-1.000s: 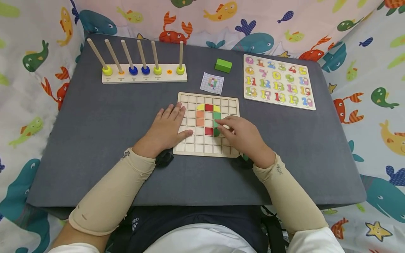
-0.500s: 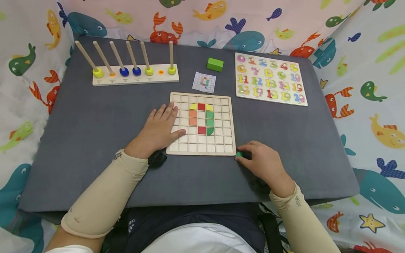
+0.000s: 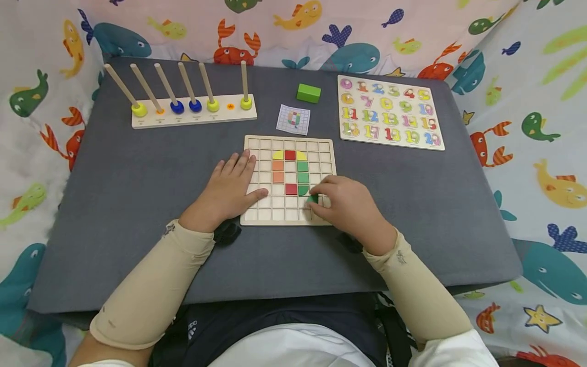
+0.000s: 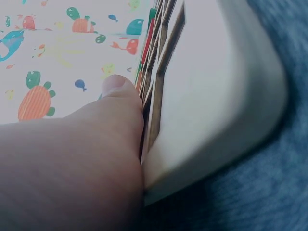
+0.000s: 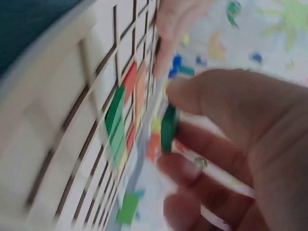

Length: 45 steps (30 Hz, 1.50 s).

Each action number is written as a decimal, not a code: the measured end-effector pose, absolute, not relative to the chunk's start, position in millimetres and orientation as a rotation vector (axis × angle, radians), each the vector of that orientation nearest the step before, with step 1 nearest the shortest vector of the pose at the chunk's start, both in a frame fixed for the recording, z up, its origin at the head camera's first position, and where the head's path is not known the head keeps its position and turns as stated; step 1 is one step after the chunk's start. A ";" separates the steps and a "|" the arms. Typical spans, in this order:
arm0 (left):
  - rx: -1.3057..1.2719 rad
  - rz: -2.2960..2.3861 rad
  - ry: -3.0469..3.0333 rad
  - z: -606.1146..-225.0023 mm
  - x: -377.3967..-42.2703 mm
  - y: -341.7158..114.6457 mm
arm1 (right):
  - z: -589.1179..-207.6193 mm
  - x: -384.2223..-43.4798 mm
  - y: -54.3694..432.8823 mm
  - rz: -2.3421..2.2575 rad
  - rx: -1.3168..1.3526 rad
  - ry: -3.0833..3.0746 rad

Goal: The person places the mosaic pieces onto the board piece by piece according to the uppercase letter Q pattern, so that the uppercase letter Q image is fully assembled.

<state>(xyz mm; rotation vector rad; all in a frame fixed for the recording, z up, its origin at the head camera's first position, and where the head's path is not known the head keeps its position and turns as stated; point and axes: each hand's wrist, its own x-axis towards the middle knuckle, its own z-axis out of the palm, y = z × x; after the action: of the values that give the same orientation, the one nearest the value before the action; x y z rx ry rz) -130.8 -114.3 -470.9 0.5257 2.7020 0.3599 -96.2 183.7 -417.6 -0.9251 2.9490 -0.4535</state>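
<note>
The wooden grid board (image 3: 275, 214) lies on the grey table in the head view. The left hand (image 3: 223, 192) rests spread on its left edge, fingers straight. Between thumb and fingers the right hand (image 3: 346, 209) pinches a small green tile (image 5: 168, 126), over the board's lower right cells. In the grid, red tiles (image 3: 291, 189), orange tiles (image 3: 278, 177), green tiles (image 3: 303, 177) and yellow corner tiles (image 3: 277, 155) outline a shape. A rounded green tile (image 3: 302, 190) sits beside the lower red one, near the right fingertips. The left wrist view shows the left thumb (image 4: 118, 91) along the board.
Behind the board lies a pattern card (image 3: 293, 120), with a green block (image 3: 309, 93) beyond it. A peg rack (image 3: 194, 111) with coloured beads stands at back left. To the back right is a number puzzle board (image 3: 391, 112). A patterned sheet (image 3: 293, 30) surrounds the table.
The right hand moved from the board to the table at its lower right corner, took the small green tile and brought it back over the grid. The left hand stayed on the board.
</note>
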 end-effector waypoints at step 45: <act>0.488 0.335 2.716 -463.1 -131.2 -115.0 | -427.3 -113.8 126.1 -0.043 -1.292 2.714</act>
<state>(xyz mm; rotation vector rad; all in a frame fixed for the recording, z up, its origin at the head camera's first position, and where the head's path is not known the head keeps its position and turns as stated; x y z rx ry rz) -131.2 -115.0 -463.1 0.4881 2.7164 0.3348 -113.8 126.1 -427.3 -1.2916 2.7139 -0.0429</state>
